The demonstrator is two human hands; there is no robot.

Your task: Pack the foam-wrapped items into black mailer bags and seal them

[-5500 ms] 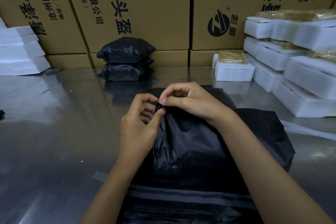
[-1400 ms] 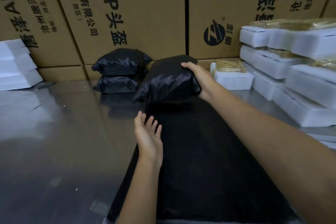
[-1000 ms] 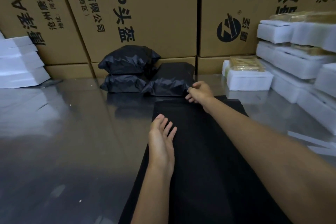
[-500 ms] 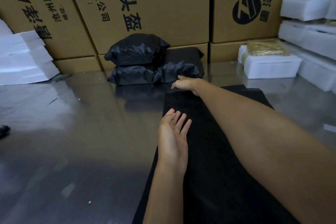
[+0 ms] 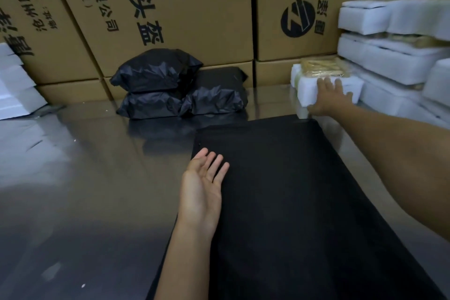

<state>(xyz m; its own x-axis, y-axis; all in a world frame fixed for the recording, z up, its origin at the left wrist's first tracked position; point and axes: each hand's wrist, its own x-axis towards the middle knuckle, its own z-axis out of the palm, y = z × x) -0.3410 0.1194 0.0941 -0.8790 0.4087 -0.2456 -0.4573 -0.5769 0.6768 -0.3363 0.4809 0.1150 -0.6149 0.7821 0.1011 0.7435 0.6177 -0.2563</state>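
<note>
A stack of flat black mailer bags (image 5: 292,190) lies on the steel table in front of me. My left hand (image 5: 203,185) rests palm up on the stack's left edge, fingers straight. My right hand (image 5: 328,97) reaches far right and lies with spread fingers on the near face of a white foam-wrapped item (image 5: 306,86) topped with a yellowish pack. Three sealed black parcels (image 5: 180,85) are piled against the cartons at the back.
Large printed cardboard cartons (image 5: 194,7) wall off the back. Stacks of more foam-wrapped items (image 5: 394,39) stand at the right. White foam sheets (image 5: 14,87) are piled at the far left. The steel table (image 5: 73,178) is bare on the left.
My right hand set the sealed parcel down beside the other two, let go, and swung right onto the foam-wrapped item. The left hand stayed open on the bag stack.
</note>
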